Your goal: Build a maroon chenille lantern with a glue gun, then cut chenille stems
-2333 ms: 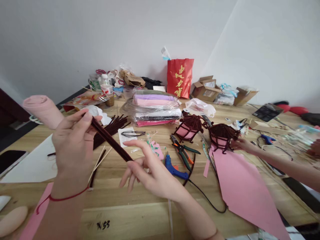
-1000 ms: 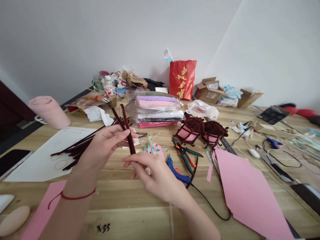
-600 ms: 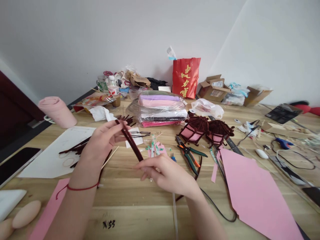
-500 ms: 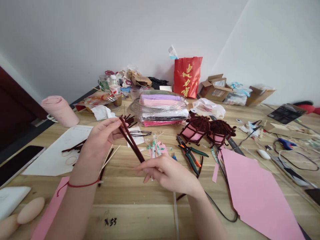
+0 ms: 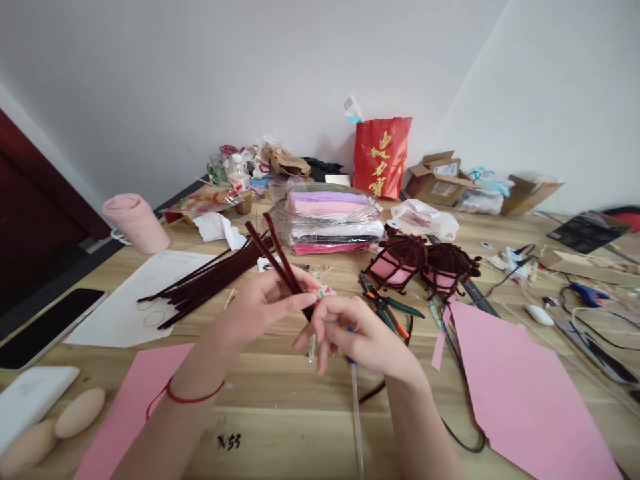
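Note:
Two dark brown pipe cleaners point(image 5: 277, 257) stand tilted between my hands, their free ends pointing up and left. My left hand point(image 5: 273, 300) is closed around them at mid-length. At their lower end my right hand point(image 5: 345, 330) pinches them, its other fingers curled loosely; the very tips are hidden by the fingers. A bundle of the same brown pipe cleaners point(image 5: 210, 280) lies left of my hands on white paper point(image 5: 120, 313). Beyond my right hand are pliers point(image 5: 385, 303) with green and orange handles, and two small brown-and-pink lantern-like pieces point(image 5: 400, 260).
Pink card sheets point(image 5: 525, 380) lie at right and lower left point(image 5: 145, 387). Wrapped bundles of coloured pipe cleaners point(image 5: 330, 220) sit mid-table, with a red bag point(image 5: 383, 160) behind. A phone point(image 5: 50, 327), egg-shaped objects point(image 5: 80, 413) and a pink roll point(image 5: 137, 223) are at left.
My left hand has slid down the pipe cleaners towards my right hand, so their upper ends now stick out free. The bundle on the left has come into fuller view.

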Tool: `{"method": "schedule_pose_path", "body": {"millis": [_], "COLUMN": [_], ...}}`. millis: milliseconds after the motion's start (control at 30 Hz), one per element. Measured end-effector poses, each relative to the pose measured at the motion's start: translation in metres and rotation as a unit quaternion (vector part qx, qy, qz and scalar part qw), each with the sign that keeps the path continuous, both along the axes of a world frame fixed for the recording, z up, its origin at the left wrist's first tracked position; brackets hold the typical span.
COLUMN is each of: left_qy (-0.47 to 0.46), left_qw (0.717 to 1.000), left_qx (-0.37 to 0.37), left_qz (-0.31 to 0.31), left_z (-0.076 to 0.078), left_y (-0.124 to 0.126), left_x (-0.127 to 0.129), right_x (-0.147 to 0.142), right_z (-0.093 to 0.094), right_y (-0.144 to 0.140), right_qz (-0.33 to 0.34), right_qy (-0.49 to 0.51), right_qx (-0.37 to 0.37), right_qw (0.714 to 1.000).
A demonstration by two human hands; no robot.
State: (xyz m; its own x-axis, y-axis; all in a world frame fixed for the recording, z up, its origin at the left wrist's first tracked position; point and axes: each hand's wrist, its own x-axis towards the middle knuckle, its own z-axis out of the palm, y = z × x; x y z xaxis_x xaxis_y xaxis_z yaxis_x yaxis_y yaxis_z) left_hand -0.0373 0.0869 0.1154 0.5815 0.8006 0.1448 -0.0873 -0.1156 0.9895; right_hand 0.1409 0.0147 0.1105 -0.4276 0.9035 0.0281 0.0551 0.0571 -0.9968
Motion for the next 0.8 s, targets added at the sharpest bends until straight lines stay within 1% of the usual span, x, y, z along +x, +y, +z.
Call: {"method": "schedule_pose_path", "body": {"millis": [67, 167, 200, 267, 300, 333, 367, 467, 533, 633, 800], "left_qy": [0.034, 0.068, 0.075, 0.075, 0.071, 0.068, 0.065, 0.067, 0.070, 0.071, 0.064], "left_qw": [0.999, 0.996, 0.995, 0.992, 0.991, 0.989, 0.988, 0.987, 0.986, 0.987, 0.990], "left_qx": [0.024, 0.044, 0.047, 0.047, 0.044, 0.039, 0.034, 0.031, 0.035, 0.034, 0.029], "left_qz": [0.005, 0.024, 0.041, 0.085, 0.106, 0.122, 0.134, 0.144, 0.144, 0.143, 0.125], "left_z": [0.000, -0.001, -0.001, -0.003, -0.004, -0.005, -0.006, -0.007, -0.008, -0.010, -0.011], "left_y": [-0.003, 0.003, 0.006, 0.013, 0.016, 0.018, 0.020, 0.023, 0.024, 0.025, 0.025], "left_x": [0.004, 0.003, 0.002, -0.002, -0.004, -0.006, -0.008, -0.013, -0.014, -0.012, -0.006], "right_x": [-0.003, -0.001, 0.003, 0.021, 0.034, 0.049, 0.066, 0.116, 0.140, 0.157, 0.157], "right_z": [-0.001, -0.004, -0.006, -0.015, -0.021, -0.029, -0.037, -0.061, -0.074, -0.087, -0.102], "right_y": [-0.001, 0.005, 0.009, 0.022, 0.029, 0.037, 0.045, 0.060, 0.064, 0.068, 0.081], "right_qz": [-0.006, -0.025, -0.034, -0.085, -0.135, -0.203, -0.248, -0.314, -0.343, -0.397, -0.516], "right_qy": [-0.019, -0.072, -0.101, -0.202, -0.268, -0.359, -0.401, -0.454, -0.466, -0.473, -0.487], "right_qx": [0.013, 0.050, 0.053, 0.022, -0.008, -0.053, -0.080, -0.139, -0.162, -0.164, -0.138], "right_qw": [1.000, 0.996, 0.993, 0.976, 0.954, 0.910, 0.878, 0.823, 0.799, 0.769, 0.691]}}
